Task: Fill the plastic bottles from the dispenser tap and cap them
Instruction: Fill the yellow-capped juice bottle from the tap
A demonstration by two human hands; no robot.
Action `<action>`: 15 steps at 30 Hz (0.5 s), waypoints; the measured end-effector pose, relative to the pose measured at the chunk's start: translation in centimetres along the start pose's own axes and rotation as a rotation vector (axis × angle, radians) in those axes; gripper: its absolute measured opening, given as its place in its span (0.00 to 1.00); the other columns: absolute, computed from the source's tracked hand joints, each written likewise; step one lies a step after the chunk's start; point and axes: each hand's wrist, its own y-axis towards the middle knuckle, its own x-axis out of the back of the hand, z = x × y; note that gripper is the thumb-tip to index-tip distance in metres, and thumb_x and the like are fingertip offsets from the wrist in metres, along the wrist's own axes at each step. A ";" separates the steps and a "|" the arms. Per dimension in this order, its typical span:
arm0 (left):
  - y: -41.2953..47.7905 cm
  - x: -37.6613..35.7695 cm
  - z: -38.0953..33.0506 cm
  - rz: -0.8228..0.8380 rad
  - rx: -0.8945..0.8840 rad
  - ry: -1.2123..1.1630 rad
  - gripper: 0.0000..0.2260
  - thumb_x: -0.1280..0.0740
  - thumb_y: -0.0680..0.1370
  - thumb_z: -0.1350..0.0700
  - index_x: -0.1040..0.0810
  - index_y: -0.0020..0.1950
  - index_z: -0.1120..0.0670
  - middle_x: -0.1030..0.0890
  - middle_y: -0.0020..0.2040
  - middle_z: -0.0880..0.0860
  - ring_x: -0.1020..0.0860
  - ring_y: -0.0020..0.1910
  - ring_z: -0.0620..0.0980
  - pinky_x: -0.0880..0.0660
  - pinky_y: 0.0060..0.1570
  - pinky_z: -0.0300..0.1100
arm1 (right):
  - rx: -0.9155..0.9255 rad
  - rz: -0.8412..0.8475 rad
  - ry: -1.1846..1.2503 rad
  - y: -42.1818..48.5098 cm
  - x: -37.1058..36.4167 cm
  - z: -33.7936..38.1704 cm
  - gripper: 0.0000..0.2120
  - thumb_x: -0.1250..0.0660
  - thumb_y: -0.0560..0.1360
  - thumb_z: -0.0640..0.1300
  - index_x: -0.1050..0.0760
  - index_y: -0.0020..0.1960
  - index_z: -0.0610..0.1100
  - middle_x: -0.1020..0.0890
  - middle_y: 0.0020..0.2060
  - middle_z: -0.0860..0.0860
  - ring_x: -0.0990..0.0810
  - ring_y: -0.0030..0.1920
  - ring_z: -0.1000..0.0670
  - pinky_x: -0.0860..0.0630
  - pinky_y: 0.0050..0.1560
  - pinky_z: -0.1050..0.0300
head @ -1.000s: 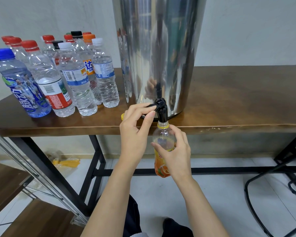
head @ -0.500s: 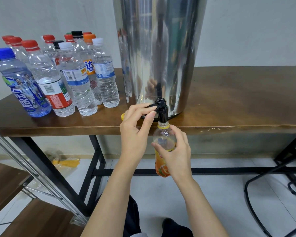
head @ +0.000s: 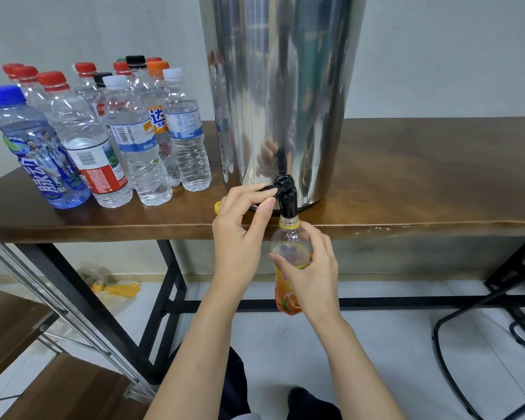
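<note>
**Fig.** Behind both hands we see the brown wooden table (head: pixel 422 177), its front edge level with the knuckles. On it, directly beyond the hands, stands the steel dispenser (head: pixel 279 86). Well to the left of the left hand we note a cluster of capped bottles (head: pixel 128 137), all upright. The left hand (head: pixel 240 237) pinches the black lever (head: pixel 265 186) of the tap (head: pixel 288 197) between thumb and fingers. The right hand (head: pixel 312 274) curls round the orange-labelled bottle (head: pixel 289 242), held upright below the table edge, its open mouth meeting the tap's spout. Partly hidden behind the left hand's knuckles, we find a yellow cap (head: pixel 217 207) lying on the table.
</note>
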 end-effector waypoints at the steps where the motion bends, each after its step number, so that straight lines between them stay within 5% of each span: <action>1: 0.0 0.0 0.0 0.001 0.001 -0.002 0.07 0.34 0.80 0.56 0.17 0.54 0.50 0.19 0.56 0.48 0.23 0.61 0.50 0.27 0.64 0.52 | -0.002 0.001 0.001 0.0 0.0 0.0 0.33 0.21 0.67 0.52 0.31 0.68 0.58 0.28 0.62 0.58 0.28 0.60 0.61 0.33 0.57 0.66; 6: 0.0 0.0 0.1 0.007 0.006 -0.005 0.07 0.33 0.80 0.56 0.16 0.54 0.51 0.19 0.56 0.48 0.22 0.61 0.50 0.27 0.61 0.46 | -0.004 0.001 0.007 0.0 0.1 0.0 0.32 0.21 0.68 0.52 0.31 0.68 0.58 0.28 0.61 0.59 0.29 0.59 0.62 0.36 0.53 0.74; 15: 0.0 0.0 0.1 0.007 -0.003 -0.016 0.07 0.33 0.80 0.57 0.17 0.54 0.52 0.19 0.56 0.49 0.22 0.60 0.49 0.28 0.61 0.42 | -0.005 0.005 0.013 0.0 0.0 -0.1 0.32 0.21 0.68 0.52 0.31 0.68 0.58 0.28 0.61 0.60 0.29 0.59 0.63 0.36 0.53 0.75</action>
